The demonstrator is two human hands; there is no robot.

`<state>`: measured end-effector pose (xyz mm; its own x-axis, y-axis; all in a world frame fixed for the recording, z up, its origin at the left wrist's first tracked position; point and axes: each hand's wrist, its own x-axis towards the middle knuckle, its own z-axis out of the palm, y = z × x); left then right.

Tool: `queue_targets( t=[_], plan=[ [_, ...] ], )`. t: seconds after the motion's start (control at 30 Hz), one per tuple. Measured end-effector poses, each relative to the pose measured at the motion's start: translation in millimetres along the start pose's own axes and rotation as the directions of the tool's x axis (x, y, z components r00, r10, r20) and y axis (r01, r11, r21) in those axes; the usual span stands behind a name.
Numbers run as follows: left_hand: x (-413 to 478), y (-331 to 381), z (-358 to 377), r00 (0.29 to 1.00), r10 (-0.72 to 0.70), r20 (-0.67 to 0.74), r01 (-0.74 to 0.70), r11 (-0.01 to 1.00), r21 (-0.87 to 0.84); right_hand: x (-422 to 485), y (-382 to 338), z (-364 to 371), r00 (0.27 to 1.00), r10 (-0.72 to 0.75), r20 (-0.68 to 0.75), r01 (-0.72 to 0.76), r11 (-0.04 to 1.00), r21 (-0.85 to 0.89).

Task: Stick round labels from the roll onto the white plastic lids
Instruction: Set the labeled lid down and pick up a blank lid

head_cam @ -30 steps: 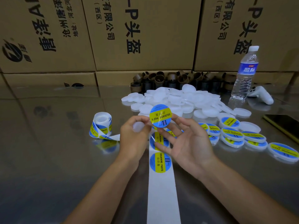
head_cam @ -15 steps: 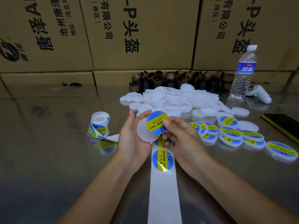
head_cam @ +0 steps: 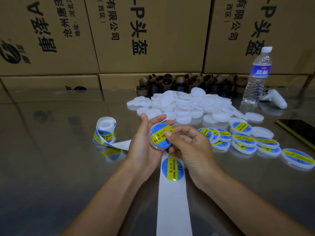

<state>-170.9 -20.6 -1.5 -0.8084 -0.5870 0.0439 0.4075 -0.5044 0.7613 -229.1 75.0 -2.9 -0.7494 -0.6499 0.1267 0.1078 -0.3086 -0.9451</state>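
Observation:
My left hand (head_cam: 144, 142) cradles a white plastic lid (head_cam: 157, 145) with a blue and yellow round label (head_cam: 159, 135) lying on its face. My right hand (head_cam: 190, 147) holds the lid's right side, its thumb pressing on the label. The label roll (head_cam: 106, 129) stands to the left, and its white backing strip (head_cam: 173, 201) runs toward me with one label (head_cam: 172, 169) left on it. A heap of bare white lids (head_cam: 184, 104) lies behind my hands. Several labelled lids (head_cam: 243, 138) sit to the right.
Cardboard boxes (head_cam: 150, 34) wall off the back. Brown and black rings (head_cam: 179, 84) line their foot. A water bottle (head_cam: 258, 77) and a white controller (head_cam: 274, 98) stand at the back right. A dark phone (head_cam: 300, 130) lies at the right edge.
The label, held up free a second ago, now lies flat on the lid in my left hand. My right thumb has come down onto it.

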Motion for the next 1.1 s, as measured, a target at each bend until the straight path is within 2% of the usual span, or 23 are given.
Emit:
queue_targets(
  t=[0.2, 0.73, 1.1],
  plan=[
    [0.4, -2.3, 2.5, 1.000, 0.018, -0.021, -0.017, 0.998, 0.055, -0.2, 0.2, 0.1, 1.000, -0.007, -0.017, 0.007, 0.999, -0.036],
    [-2.5, -2.4, 4.9, 1.000, 0.018, 0.000, -0.018, 0.998, 0.052, 0.1, -0.2, -0.1, 1.000, -0.009, -0.025, 0.008, 0.999, -0.035],
    [-6.5, -3.7, 4.3, 0.991, 0.092, 0.098, -0.106, 0.983, 0.149, 1.1, 1.3, -0.9, 0.999, -0.018, -0.041, 0.016, 0.999, -0.039]
  ],
)
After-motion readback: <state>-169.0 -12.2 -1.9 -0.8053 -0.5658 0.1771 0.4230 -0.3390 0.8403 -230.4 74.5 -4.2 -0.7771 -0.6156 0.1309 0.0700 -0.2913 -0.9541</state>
